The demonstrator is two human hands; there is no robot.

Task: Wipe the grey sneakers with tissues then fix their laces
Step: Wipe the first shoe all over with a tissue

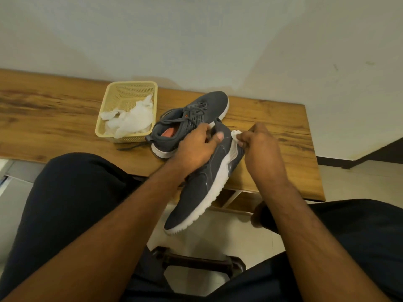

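Bare forearms without sleeves, left hand point(196, 147) and right hand point(261, 149) ungloved, no rings or watch showing, dark navy trousers point(72, 192) covered both thighs

Left hand point(196, 147) gripping sneaker point(196, 188); right hand point(260, 147) pinching tissue point(235, 135).

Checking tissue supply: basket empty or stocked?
Stocked. Crumpled white tissues fill the near half of the yellow basket on the table.
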